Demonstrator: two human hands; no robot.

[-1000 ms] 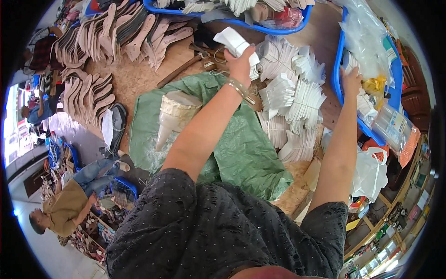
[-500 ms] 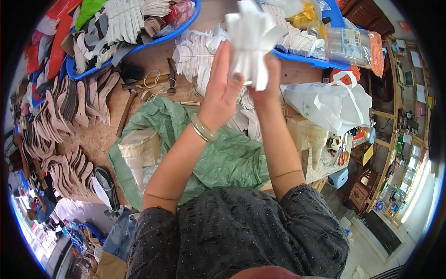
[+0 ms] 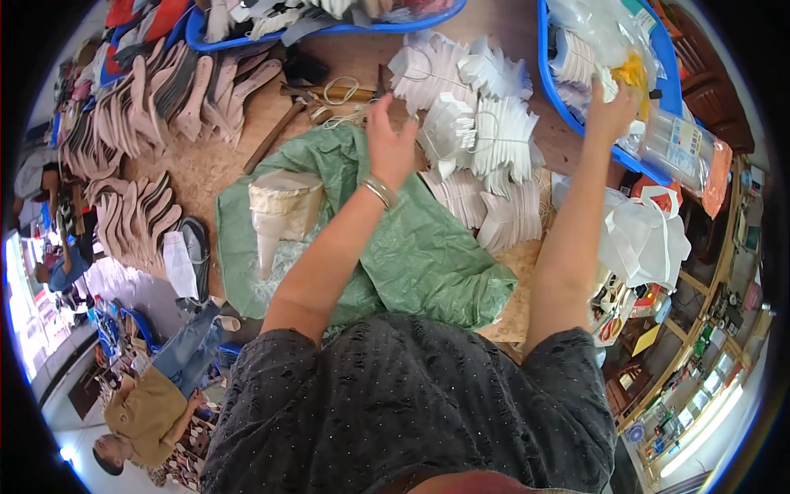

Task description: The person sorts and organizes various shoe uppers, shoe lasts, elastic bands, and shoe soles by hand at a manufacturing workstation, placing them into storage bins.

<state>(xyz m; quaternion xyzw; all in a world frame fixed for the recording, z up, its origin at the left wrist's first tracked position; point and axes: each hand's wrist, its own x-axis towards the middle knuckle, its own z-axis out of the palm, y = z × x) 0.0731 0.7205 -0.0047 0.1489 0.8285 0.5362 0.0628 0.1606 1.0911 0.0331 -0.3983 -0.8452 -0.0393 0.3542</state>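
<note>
Where the counter (image 3: 202, 160) came closest to the person's dark speckled shirt (image 3: 411, 395), a crumpled green sheet (image 3: 428, 263) was spread over it, and on the sheet's left part rested a cream-coloured block (image 3: 284, 202) with a tapering end toward the person. A white carrier bag (image 3: 646, 239) sat off to the right, beyond the right forearm. Farther out, the left hand (image 3: 391, 148) was above the sheet's far edge, its fingers apart with nothing between them. Just to its right lay a pile of tied white bundles (image 3: 498, 136), between the two hands but clearly nearer the left; the closest of these ran lengthwise away from the person. Farther out again and well to the right, the right hand (image 3: 615, 115) reached over the near rim of a blue basket (image 3: 546, 70), where a small white bundle (image 3: 607, 84) lay at its fingertips, far nearer to this hand than to the left. Whether those fingers were clamped on it or only touching could not be told, and the bundle was too covered for its long axis to be read surely. Beyond the pile, toward the left, a second blue basket (image 3: 403, 27) held mixed pieces.
</note>
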